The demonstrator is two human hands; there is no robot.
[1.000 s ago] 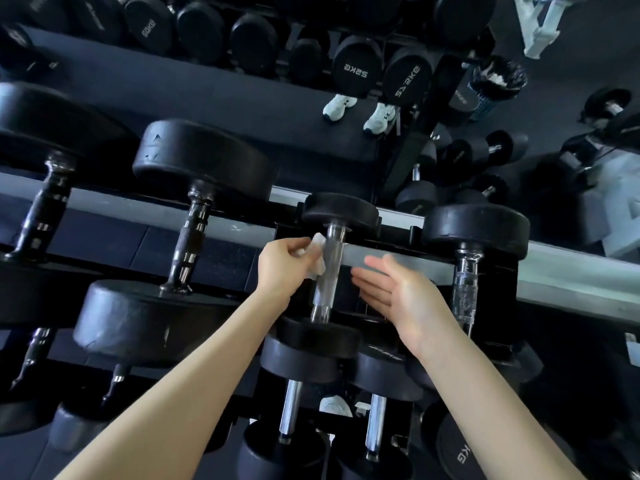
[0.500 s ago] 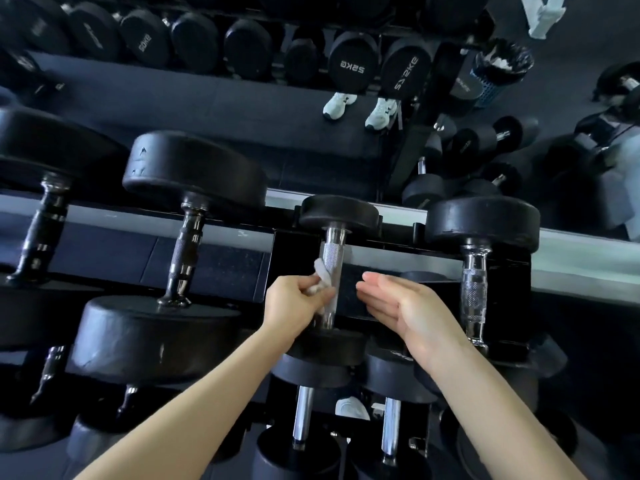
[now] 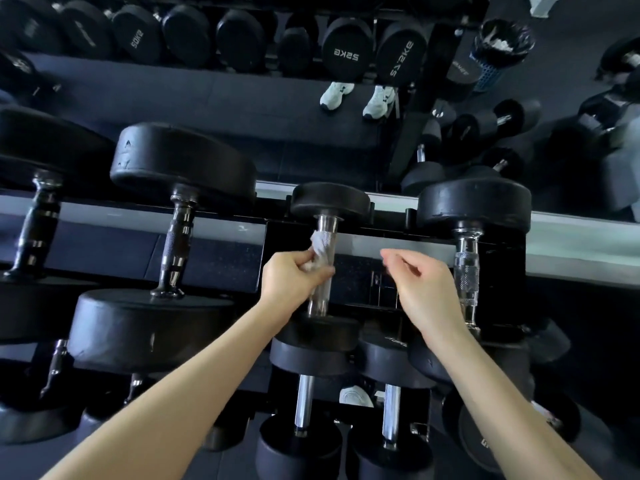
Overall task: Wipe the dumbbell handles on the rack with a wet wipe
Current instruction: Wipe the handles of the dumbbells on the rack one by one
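Observation:
A small black dumbbell with a chrome knurled handle lies across the rack in the middle of the view. My left hand grips a crumpled white wet wipe and holds it against the left side of that handle, fingers curled round the bar. My right hand hovers just right of the handle, fingers loosely bent, holding nothing and touching nothing. A larger dumbbell with a chrome handle lies to its right.
Bigger dumbbells with dark handles fill the rack to the left. A grey rack rail runs across. Lower tiers hold more dumbbells. A mirror behind reflects white shoes and a bin.
My left hand slid the wipe down the handle from its upper part to the middle and closed round the bar. My right hand's fingers went from straight to loosely bent.

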